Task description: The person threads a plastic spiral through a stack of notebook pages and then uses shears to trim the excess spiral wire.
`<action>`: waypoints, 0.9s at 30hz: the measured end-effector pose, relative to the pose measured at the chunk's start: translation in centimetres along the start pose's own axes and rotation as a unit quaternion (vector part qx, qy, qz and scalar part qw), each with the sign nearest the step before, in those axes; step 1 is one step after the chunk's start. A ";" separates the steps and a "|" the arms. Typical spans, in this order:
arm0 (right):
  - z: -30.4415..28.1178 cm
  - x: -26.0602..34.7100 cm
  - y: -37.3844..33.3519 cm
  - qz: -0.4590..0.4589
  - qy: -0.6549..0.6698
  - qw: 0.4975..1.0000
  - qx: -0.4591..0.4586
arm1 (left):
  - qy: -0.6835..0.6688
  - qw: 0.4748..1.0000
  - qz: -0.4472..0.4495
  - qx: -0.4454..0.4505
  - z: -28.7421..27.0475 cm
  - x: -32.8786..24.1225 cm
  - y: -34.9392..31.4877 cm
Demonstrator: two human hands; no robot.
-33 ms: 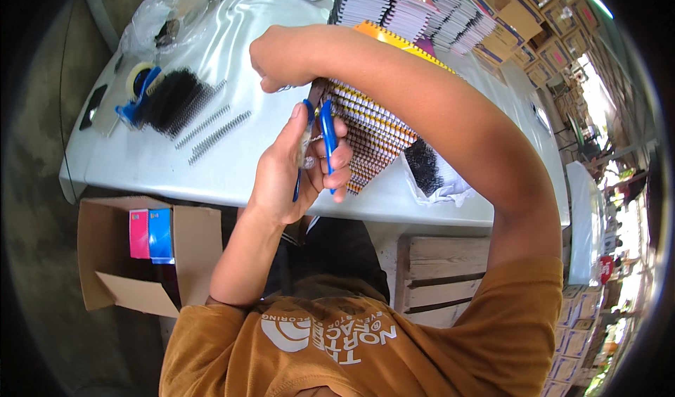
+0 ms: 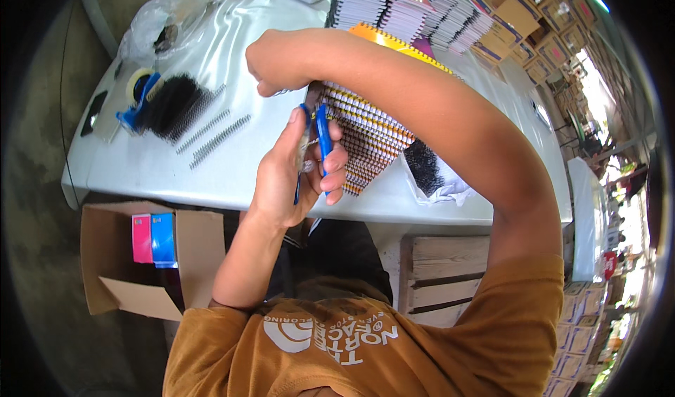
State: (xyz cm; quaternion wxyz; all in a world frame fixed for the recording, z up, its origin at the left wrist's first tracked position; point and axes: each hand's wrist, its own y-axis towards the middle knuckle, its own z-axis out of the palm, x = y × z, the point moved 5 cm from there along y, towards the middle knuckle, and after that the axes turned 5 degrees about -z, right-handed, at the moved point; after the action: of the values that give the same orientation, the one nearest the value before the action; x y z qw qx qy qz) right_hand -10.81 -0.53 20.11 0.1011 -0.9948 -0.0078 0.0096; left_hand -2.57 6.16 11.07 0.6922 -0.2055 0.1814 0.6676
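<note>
My left hand is wrapped round a pair of pliers with blue handles, its jaws pointing away from me. Just beyond the jaws, my right hand is closed in a fist, reached across from the right. A bit of dark wire shows under its fingers, but what they grip is mostly hidden. Beneath my right forearm lies a stack of spiral-bound books, their coiled edges fanned toward me. A yellow-covered notebook sticks out beyond the forearm.
Loose black binding coils, a blue tape dispenser and a phone lie on the left of the table. Bound books are piled at the back. Black scraps sit on white wrapping. An open carton stands below left.
The pliers' handles sit slightly closer together as my left fingers squeeze. My right fist stays in nearly the same place, and the whole view has shifted a little.
</note>
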 end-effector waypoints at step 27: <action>-1.2 0.1 0.3 -0.006 0.025 0.994 -0.103 | -0.122 0.986 -0.053 0.097 1.8 -1.0 -0.7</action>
State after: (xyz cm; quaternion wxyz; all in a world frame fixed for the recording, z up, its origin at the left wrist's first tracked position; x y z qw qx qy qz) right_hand -10.71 -1.10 21.18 -0.0019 -0.9998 -0.0124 -0.0165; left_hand -1.91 6.29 13.14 0.7601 -0.0639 0.1484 0.6294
